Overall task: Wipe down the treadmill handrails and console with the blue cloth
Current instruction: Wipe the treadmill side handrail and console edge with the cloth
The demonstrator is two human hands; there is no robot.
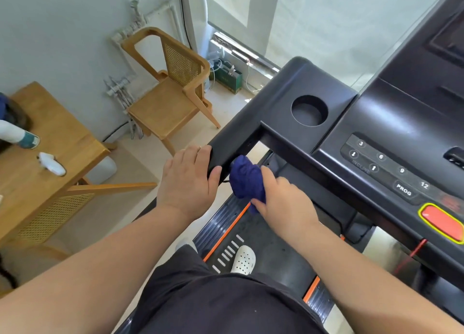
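Pressing against the inner side of the handrail (238, 142) near its end, the bunched blue cloth (247, 180) is gripped in the right hand (283, 203). Just beside it, the left hand (188, 180) curls round the handrail's tip. The console (376, 122) lies to the right, and a wooden bench (50, 132) stands well apart at the left.

On the wooden table (65, 132) a white bottle (17, 134) with a teal end lies on its side, a small white item (52, 163) just beside it, and a dark object (13, 116) sits at the left edge. The floor (226, 95) carries the treadmill (283, 102) and a wooden chair (163, 105).
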